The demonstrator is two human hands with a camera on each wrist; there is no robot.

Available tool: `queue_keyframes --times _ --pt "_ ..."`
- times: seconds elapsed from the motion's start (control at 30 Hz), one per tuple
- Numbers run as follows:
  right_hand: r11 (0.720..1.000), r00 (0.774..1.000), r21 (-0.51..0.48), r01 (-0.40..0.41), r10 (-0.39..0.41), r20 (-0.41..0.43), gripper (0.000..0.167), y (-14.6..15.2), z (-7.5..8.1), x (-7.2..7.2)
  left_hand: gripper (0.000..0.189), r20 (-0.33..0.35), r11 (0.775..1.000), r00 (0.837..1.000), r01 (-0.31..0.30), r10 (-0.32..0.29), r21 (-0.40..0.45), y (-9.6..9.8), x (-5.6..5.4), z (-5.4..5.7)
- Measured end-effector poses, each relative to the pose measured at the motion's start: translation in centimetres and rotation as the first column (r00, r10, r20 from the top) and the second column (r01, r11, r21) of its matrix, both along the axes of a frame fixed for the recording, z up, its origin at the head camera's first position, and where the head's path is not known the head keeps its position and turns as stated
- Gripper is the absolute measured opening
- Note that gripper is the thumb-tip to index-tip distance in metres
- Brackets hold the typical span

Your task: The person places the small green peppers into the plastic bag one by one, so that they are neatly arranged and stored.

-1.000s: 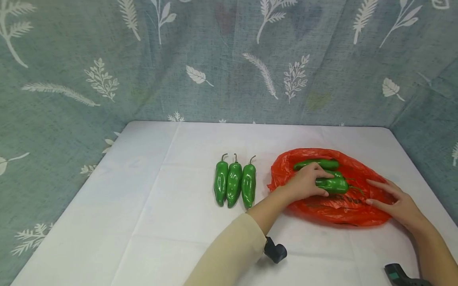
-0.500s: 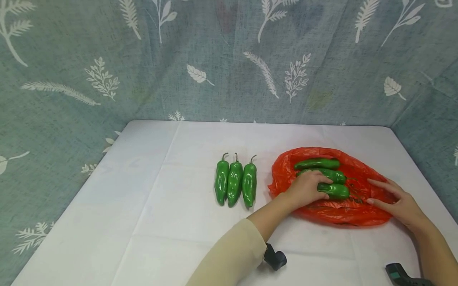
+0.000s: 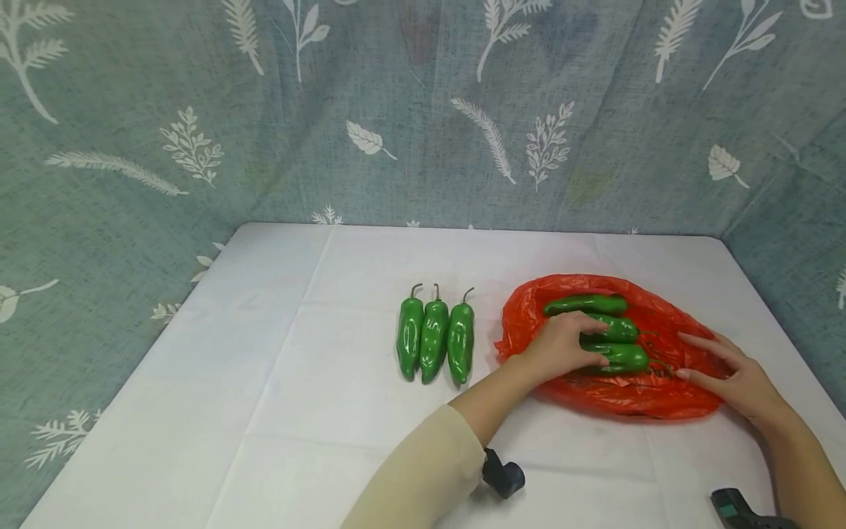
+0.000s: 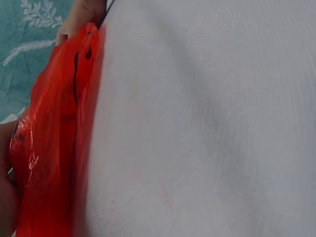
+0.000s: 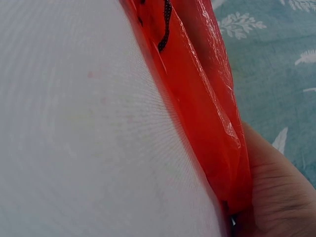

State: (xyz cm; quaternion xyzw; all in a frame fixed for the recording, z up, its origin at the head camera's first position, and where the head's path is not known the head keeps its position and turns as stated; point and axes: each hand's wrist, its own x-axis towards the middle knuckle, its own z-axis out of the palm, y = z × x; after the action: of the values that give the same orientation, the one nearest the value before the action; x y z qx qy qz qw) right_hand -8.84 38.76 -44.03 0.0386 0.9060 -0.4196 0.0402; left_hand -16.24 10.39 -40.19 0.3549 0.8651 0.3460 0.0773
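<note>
In the head view, my left hand (image 3: 562, 344) reaches over a red plastic bag (image 3: 575, 397) lying flattened on the table. Its thumb and fingers curl round the nearest green chili pepper (image 3: 628, 358), fingertips also touching the middle pepper (image 3: 617, 330). A third pepper (image 3: 588, 304) lies behind them on the bag. My right hand (image 3: 740, 378) rests on the bag's right end, fingers spread. The left wrist view catches part of the left hand (image 4: 6, 192) beside the bag (image 4: 49, 148). In the right wrist view, the right hand (image 5: 281, 192) touches the bag (image 5: 197, 108).
Left of the bag, three green chili peppers (image 3: 434, 338) lie side by side, stems away from me. A white cloth (image 3: 297, 411) covers the table. Behind it hangs a green leaf-patterned curtain (image 3: 410, 147). Dark wrist devices (image 3: 504, 475) show near both forearms.
The nearest pepper has shifted toward me on the bag, apart from the one behind it, with the left hand on it. The right hand has stayed in place.
</note>
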Motion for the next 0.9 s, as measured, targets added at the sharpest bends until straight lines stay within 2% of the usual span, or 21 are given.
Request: queue_keyframes --times 0.33,0.53,0.73,0.9 --pt "1.000 1.000 -0.020 0.000 -0.001 -0.006 0.069 -0.1 0.0 0.2 0.063 0.146 0.990 0.989 -0.007 -0.014 0.143 -1.5 -0.5 0.8" --pt "1.000 1.000 -0.001 0.002 -0.002 -0.005 0.070 -0.1 0.0 0.2 0.067 0.145 0.986 0.989 0.003 -0.028 0.168 -2.7 -0.4 1.4" --pt "1.000 1.000 0.001 -0.004 0.004 -0.025 0.069 -0.1 -0.1 0.1 0.068 0.114 0.984 0.993 -0.023 0.002 0.179 -4.2 -0.6 2.3" --pt "1.000 0.999 -0.005 -0.007 0.007 -0.033 0.068 -0.1 -0.2 0.1 0.069 0.124 0.979 0.992 -0.036 0.012 0.200 -5.5 -0.5 2.8"
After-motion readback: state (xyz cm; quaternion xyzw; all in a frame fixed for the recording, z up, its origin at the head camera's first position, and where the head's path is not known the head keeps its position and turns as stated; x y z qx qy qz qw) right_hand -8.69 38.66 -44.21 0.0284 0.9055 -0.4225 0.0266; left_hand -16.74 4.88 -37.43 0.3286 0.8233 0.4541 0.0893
